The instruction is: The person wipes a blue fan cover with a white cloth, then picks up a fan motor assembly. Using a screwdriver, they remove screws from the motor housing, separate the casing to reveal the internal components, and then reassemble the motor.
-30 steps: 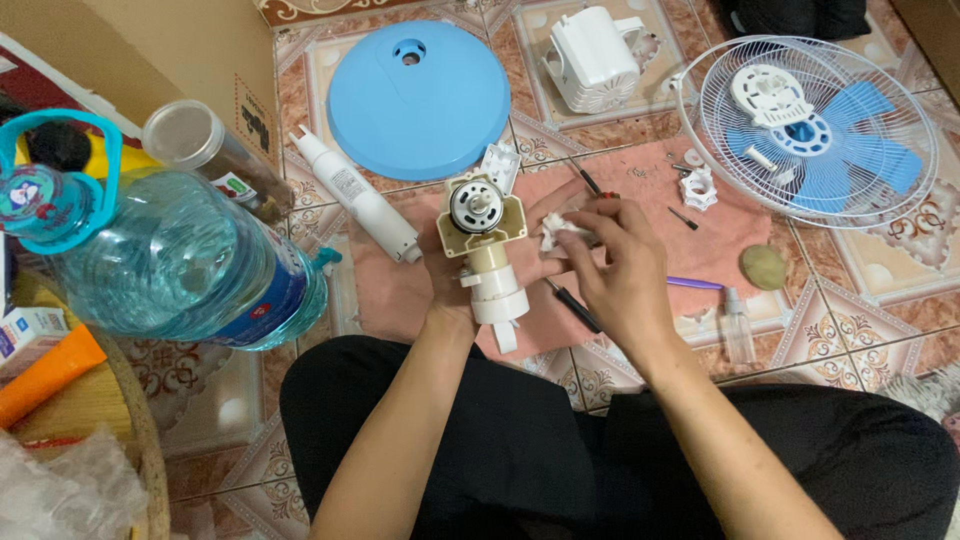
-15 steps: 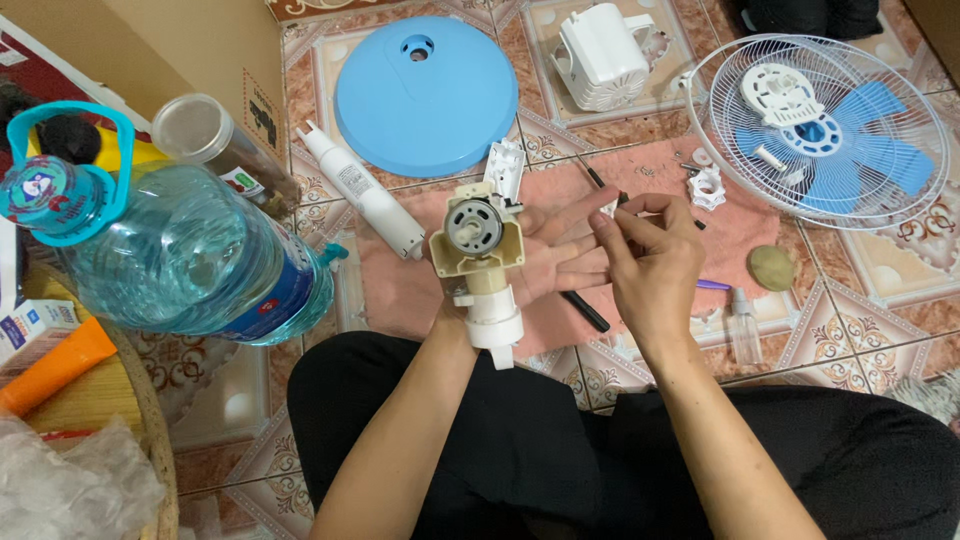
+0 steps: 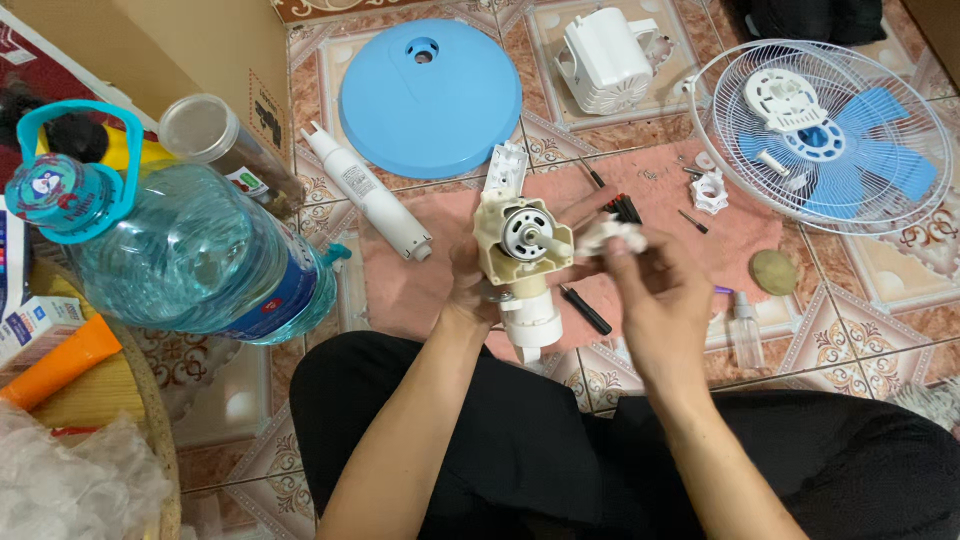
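Patterned tile covers the floor (image 3: 850, 300), and a person sits on it in black trousers with a pink cloth (image 3: 440, 270) spread in front of the knees; at the left lies a big clear-blue water bottle (image 3: 190, 255) on its side, its teal cap and handle toward the far left; beyond the cloth rests a round blue fan base (image 3: 430, 95), and at the right a white wire fan guard (image 3: 820, 135) with blue blades inside it; a white plastic housing (image 3: 605, 60) sits at the top, between base and guard; a white tube (image 3: 368, 195) lies slantwise just left of the cloth, near a lidded jar (image 3: 215, 140).

Over the middle of the cloth the left hand (image 3: 470, 290) grips a cream fan motor unit (image 3: 520, 265) from behind and below, fingers wrapped tight around its neck, so the round metal motor face and shaft look up at the camera; the right hand (image 3: 655, 290) is just beside it, fingers pinched together on a small white rag (image 3: 610, 235) that touches the motor's right edge.

Smaller things lie about: a black-handled screwdriver (image 3: 585, 310) under the hands, a small clear spray bottle (image 3: 745, 335) at the right, a round tan pad (image 3: 773, 272), a white plastic fitting (image 3: 710, 190) near the guard.
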